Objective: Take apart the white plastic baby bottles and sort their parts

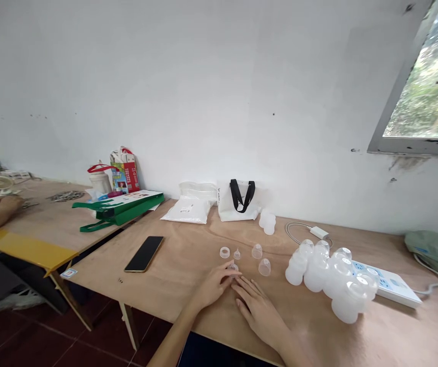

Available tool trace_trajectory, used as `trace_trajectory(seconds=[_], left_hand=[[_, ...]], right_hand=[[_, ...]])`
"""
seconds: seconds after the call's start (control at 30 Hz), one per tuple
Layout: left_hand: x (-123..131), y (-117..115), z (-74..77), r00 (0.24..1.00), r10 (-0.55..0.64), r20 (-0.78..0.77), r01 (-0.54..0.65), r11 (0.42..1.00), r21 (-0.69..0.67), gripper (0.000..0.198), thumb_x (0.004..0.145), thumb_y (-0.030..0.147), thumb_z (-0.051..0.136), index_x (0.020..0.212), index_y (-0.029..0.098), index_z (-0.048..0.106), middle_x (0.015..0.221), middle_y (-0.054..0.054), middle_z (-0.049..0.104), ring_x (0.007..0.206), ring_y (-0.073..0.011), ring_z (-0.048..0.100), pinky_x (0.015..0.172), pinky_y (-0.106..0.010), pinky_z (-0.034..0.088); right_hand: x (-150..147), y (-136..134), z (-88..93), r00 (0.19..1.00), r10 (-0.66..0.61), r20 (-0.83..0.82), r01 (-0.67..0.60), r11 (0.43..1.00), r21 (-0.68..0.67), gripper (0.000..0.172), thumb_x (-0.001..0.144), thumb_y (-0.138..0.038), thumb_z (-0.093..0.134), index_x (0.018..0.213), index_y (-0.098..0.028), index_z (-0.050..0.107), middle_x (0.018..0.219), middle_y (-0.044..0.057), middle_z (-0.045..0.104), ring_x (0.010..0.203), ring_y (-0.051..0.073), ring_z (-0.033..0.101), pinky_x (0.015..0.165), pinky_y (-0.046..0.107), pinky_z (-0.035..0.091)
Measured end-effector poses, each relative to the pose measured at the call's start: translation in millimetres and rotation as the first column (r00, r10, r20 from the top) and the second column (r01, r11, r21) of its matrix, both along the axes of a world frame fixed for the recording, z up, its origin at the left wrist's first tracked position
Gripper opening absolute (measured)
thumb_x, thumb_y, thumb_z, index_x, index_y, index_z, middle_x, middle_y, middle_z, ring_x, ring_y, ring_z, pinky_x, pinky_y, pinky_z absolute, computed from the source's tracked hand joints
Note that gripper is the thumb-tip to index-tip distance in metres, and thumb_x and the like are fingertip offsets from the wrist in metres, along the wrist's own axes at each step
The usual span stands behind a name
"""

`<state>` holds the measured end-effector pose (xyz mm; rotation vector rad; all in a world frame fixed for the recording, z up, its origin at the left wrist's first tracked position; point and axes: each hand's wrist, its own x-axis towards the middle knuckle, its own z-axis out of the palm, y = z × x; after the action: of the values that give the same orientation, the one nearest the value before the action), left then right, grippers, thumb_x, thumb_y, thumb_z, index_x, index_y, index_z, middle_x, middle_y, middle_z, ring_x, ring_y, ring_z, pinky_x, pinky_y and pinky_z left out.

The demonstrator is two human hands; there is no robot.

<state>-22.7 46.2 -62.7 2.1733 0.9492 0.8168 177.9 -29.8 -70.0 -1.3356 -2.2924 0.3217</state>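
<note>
My left hand [215, 284] rests near the front of the wooden table with its fingers curled round a small clear plastic piece [233, 267], partly hidden by them. Beside it my right hand [256, 308] lies flat, fingers stretched and holding nothing; its fingertips come close to the left fingers. Just beyond the hands are a whitish plastic ring [224, 252], a small pointed nipple-like piece [237, 254] and two clear dome caps, one farther back [257, 251] and one nearer [264, 267].
Several white bottles with clear caps [318, 270] cluster at right before a power strip [387, 283]. A phone [144, 254] lies left. White packages [188, 209], a white bag [237, 206] and small white bottles [267, 223] stand by the wall. Another person's hand [10, 205] shows far left.
</note>
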Motion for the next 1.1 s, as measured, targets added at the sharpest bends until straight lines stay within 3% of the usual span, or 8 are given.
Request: trace_trajectory(seconds=[0.1,0.2,0.33,0.53,0.67,0.8,0.97,1.1], left_hand=[[-9,3,13.4,0.990,-0.048,0.133,0.071,0.982,-0.172,0.029,0.096,0.036,0.056,0.118,0.025,0.072,0.140,-0.007,0.061,0.134,-0.0261,0.052,0.115,-0.039,0.037],[-18,10,12.2,0.974,0.056,0.219,-0.007,0.975,-0.221,0.031,0.098,0.042,0.050,0.109,0.021,0.069,0.124,-0.008,0.070,0.119,-0.0245,0.061,0.107,-0.036,0.043],[-22,18,-4.4,0.958,0.218,0.187,-0.185,0.966,-0.180,0.026,0.095,0.038,0.049,0.105,0.021,0.066,0.115,-0.008,0.071,0.112,-0.0243,0.063,0.104,-0.036,0.044],[-28,41,-11.1,0.963,0.234,0.132,-0.195,0.947,-0.257,0.034,0.093,0.042,0.049,0.117,0.019,0.058,0.106,-0.008,0.068,0.082,-0.0198,0.066,0.081,-0.033,0.052],[-24,64,-4.2,0.987,0.161,0.024,-0.155,0.974,-0.166,0.041,0.085,0.034,0.061,0.123,0.021,0.056,0.123,-0.009,0.065,0.086,-0.0202,0.065,0.080,-0.032,0.050],[-4,84,0.8,0.983,0.155,-0.096,-0.157,0.987,-0.016,0.022,0.082,0.035,0.065,0.101,0.023,0.064,0.105,-0.005,0.070,0.099,-0.0239,0.062,0.091,-0.033,0.045],[17,104,-5.9,0.960,0.276,0.046,-0.274,0.961,-0.039,0.022,0.084,0.044,0.064,0.083,0.021,0.061,0.094,-0.005,0.069,0.096,-0.0241,0.062,0.086,-0.031,0.045],[18,117,-13.0,0.903,0.359,0.237,-0.325,0.930,-0.171,0.043,0.092,0.061,0.047,0.081,0.020,0.054,0.081,-0.004,0.068,0.067,-0.0169,0.062,0.064,-0.027,0.046]], right_hand=[[1,0,-0.2,1.000,-0.002,0.003,0.002,1.000,0.014,0.043,0.102,-0.030,0.042,0.144,-0.030,0.053,0.153,0.002,0.048,0.143,0.024,0.042,0.121,0.050,0.033],[1,0,-0.9,1.000,0.002,-0.004,-0.001,1.000,0.019,0.042,0.102,-0.030,0.042,0.143,-0.031,0.053,0.153,0.002,0.048,0.144,0.023,0.042,0.121,0.050,0.032],[1,0,0.5,1.000,0.005,-0.004,-0.005,1.000,0.014,0.042,0.102,-0.029,0.042,0.143,-0.032,0.053,0.153,0.001,0.048,0.144,0.023,0.041,0.121,0.050,0.032],[-1,-3,1.1,0.999,0.000,0.036,-0.001,1.000,0.028,0.042,0.102,-0.027,0.042,0.142,-0.030,0.054,0.153,0.002,0.049,0.143,0.024,0.042,0.121,0.050,0.032],[-5,-1,8.8,0.990,-0.066,0.125,0.062,0.997,0.042,0.039,0.099,-0.016,0.039,0.132,-0.022,0.060,0.142,0.009,0.059,0.130,0.026,0.057,0.104,0.041,0.050],[-10,25,20.0,0.956,-0.205,0.208,0.204,0.979,0.029,0.040,0.094,-0.004,0.031,0.108,-0.016,0.066,0.099,0.011,0.072,0.084,0.025,0.071,0.072,0.035,0.055],[-14,77,9.6,0.950,-0.255,0.181,0.222,0.958,0.183,0.046,0.089,-0.006,0.045,0.131,-0.016,0.057,0.122,0.014,0.065,0.110,0.029,0.061,0.093,0.040,0.049],[-17,104,-6.3,0.970,-0.235,0.065,0.218,0.955,0.202,0.039,0.092,-0.012,0.046,0.127,-0.021,0.062,0.129,0.012,0.064,0.115,0.028,0.057,0.101,0.042,0.044]])
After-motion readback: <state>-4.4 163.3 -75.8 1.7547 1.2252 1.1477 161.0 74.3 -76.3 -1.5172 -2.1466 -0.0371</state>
